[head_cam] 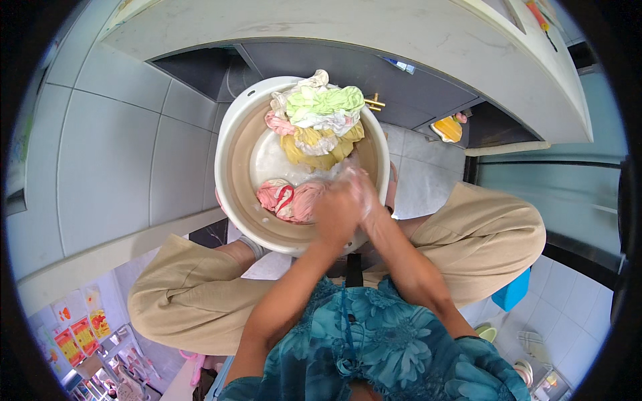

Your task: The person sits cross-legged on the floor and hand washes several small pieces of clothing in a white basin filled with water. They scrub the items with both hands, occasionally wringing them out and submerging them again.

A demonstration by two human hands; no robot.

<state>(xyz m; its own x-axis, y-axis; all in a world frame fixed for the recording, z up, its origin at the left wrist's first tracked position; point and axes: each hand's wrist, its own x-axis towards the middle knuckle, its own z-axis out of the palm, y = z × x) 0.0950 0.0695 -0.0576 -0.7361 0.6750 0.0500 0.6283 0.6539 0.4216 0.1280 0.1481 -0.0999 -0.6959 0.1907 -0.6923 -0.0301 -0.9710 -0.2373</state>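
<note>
A round white basin stands between my knees. Both hands are inside its near right part, close together and blurred. My left hand and my right hand cannot be told apart in full where they meet; whitish suds cover the fingers. Pink cloth with a red and cream part lies wet against the left-hand fingers, and whether it is gripped is hidden. Beyond the hands a heap of wet clothes leans on the far rim: light green cloth on top, mustard-yellow cloth below, with white and pink pieces.
A marble-look counter with dark cabinet doors stands close behind the basin. A brass-coloured handle juts beside the far right rim. A tiled wall rises on the left. A yellow object sits in the open cabinet at right.
</note>
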